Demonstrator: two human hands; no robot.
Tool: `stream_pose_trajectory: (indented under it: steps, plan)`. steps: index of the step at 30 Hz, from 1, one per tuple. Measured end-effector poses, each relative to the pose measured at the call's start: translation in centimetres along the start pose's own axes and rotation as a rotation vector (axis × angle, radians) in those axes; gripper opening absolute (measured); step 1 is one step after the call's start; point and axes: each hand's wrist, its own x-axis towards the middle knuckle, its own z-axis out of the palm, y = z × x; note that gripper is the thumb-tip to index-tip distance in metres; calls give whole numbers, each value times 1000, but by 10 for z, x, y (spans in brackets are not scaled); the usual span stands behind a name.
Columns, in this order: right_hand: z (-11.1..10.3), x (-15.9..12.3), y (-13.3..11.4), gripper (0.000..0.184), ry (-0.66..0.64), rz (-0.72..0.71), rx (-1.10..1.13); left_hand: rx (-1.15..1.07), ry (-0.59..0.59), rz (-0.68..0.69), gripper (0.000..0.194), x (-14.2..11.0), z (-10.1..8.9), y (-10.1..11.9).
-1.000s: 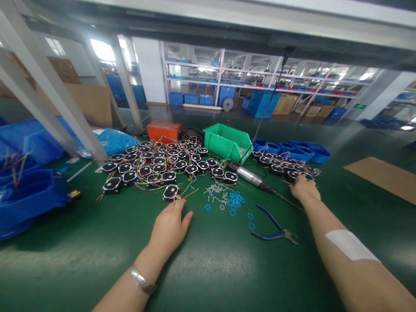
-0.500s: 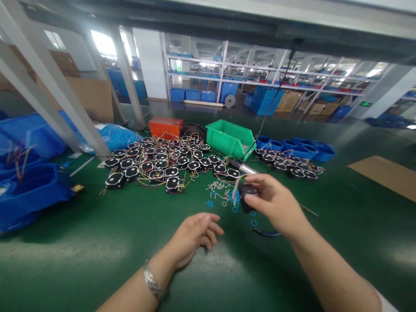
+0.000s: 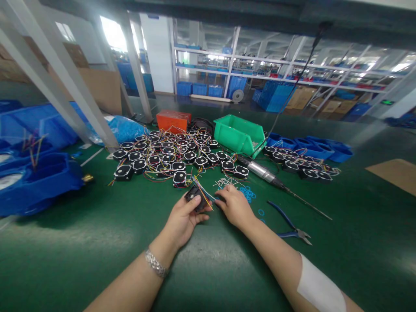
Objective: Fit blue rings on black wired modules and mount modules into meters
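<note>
My left hand [image 3: 183, 216] is closed round a small black motor [image 3: 195, 195] with coloured wires [image 3: 203, 193] trailing to the right. My right hand [image 3: 234, 206] lies just right of it, fingers curled toward the wires and a few small screws [image 3: 224, 183] on the green table [image 3: 97, 242]. I cannot make out whether it grips anything. A bracelet sits on my left wrist and a white patch on my right forearm. Behind the hands lies a large pile of black motors [image 3: 169, 156] with tangled wires.
Blue rings [image 3: 248, 193], an electric screwdriver [image 3: 263, 174] on a hanging cable and blue pliers [image 3: 290, 225] lie to the right. A green bin [image 3: 238, 134], an orange box [image 3: 173, 120], a second row of motors [image 3: 302, 167] and blue trays [image 3: 35, 182] ring the table.
My right hand carried a motor from the right-hand row to the middle. The motor passed into my left hand, which closed on it. My right hand now rests beside it.
</note>
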Motion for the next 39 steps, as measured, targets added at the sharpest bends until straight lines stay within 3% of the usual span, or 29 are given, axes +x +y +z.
stream_pose_trajectory:
  steps: [5,13,17,19,23,25,30,39]
  plan:
    - [2,0,-3,15,-58,-15,-131,-15,60,35,18,1,2,-4]
    - [0,-4,1,19,-79,-37,-136,-23,89,24,16,3,2,-8]
    - [-9,-5,3,19,-80,22,-88,-1,80,14,17,0,4,-8]
    - [-18,-5,6,17,-4,67,-36,6,75,8,17,-1,5,-9]
    - [-38,-10,-2,12,285,70,169,20,42,-13,21,-3,8,-10]
    - [-42,-15,-13,12,306,-1,274,33,1,-12,24,-5,9,-12]
    - [-33,-25,-37,13,162,-188,284,64,-71,26,25,-9,12,-16]
    - [-16,-22,-38,19,241,-201,249,134,-70,33,24,-13,14,-19]
